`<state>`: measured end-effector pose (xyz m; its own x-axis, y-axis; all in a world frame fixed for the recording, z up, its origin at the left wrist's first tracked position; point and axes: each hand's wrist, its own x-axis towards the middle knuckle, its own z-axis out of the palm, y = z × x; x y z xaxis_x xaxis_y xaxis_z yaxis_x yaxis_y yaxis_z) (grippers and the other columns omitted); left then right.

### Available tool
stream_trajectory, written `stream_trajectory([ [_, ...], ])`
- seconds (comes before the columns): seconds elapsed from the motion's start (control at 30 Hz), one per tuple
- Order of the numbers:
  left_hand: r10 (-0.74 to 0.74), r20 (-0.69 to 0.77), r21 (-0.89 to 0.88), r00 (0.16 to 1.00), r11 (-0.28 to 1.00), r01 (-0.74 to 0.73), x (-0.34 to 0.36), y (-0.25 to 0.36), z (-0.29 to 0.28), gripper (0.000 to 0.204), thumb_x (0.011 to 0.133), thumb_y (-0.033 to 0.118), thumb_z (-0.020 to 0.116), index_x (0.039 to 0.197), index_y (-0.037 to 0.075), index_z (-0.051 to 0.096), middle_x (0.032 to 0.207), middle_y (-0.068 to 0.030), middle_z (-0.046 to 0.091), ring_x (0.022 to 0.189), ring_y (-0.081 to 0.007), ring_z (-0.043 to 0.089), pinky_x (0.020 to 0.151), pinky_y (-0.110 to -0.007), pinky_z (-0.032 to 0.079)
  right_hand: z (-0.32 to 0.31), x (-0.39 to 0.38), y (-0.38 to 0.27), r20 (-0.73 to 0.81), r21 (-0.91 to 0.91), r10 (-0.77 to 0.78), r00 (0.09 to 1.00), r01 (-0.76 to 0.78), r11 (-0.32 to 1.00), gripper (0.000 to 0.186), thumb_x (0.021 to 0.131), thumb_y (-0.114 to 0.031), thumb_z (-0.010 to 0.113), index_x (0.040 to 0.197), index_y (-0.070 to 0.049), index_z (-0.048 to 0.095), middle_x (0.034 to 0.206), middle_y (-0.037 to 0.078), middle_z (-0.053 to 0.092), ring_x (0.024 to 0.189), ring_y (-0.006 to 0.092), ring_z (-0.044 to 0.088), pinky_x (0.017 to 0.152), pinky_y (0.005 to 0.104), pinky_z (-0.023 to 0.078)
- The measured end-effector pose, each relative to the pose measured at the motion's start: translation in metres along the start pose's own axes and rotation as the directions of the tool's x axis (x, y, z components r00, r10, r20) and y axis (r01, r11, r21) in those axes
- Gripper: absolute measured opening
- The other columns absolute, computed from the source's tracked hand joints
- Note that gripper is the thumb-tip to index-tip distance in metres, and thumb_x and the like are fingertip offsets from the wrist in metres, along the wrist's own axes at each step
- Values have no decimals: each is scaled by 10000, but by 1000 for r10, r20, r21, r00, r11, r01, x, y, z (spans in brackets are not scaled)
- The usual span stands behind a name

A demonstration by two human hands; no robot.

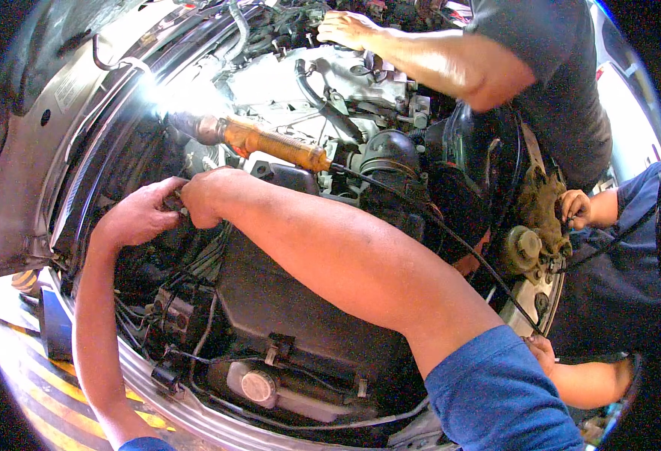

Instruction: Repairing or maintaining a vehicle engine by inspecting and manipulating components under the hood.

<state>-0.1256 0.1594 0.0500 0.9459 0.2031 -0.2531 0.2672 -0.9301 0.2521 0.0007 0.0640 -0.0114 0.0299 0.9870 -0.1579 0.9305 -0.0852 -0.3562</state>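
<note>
At the left side of an open engine bay, my left hand (137, 216) reaches down with thumb and fingers bent toward each other around something small and dark that I cannot make out. My right hand (209, 194) is curled right beside it; its fingers are mostly hidden behind the hand. Just beyond both hands lies a lit work lamp with an orange handle (274, 144), its black cable (451, 229) running off to the right. Under my right forearm is a large black plastic cover (293, 270).
Another person's hand (345, 30) works at the far side of the engine (360, 79). Two more hands (577, 209) show at the right edge, one by a round yellowish cap (522, 249). A white-capped reservoir (258, 387) sits near the front rim. The raised hood (15, 180) stands at left.
</note>
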Motion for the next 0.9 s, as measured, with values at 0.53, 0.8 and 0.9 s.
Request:
stream_trajectory([
  [0.53, 6, -20, 8, 1000, 1000, -5, -1, 3, 0, 538, 796, 125, 588, 1304, -25, 494, 1125, -233, 620, 913, -291, 630, 851, -373, 501, 5, 6, 3, -25, -13, -46, 999, 45, 999, 322, 732, -220, 695, 1038, -141, 754, 1123, 68, 710, 1045, 268, 674, 848, 443, 541],
  [0.8, -4, -38, 50, 999, 999, 6, -2, -4, 0, 558, 794, 134, 613, 1313, -29, 489, 1126, -232, 624, 917, -310, 631, 855, -374, 500, 8, 9, 5, -48, -29, -84, 995, 83, 996, 344, 742, -273, 718, 1057, -140, 750, 1149, 66, 705, 1054, 271, 673, 863, 440, 543],
  [0.9, 41, -65, 85, 997, 996, -35, -1, -11, 2, 567, 793, 137, 620, 1317, -33, 486, 1151, -243, 620, 956, -320, 633, 874, -376, 492, 11, 10, 4, -83, -30, -54, 995, 52, 998, 345, 740, -271, 719, 1054, -133, 750, 1155, 77, 702, 1059, 275, 671, 865, 443, 543],
])
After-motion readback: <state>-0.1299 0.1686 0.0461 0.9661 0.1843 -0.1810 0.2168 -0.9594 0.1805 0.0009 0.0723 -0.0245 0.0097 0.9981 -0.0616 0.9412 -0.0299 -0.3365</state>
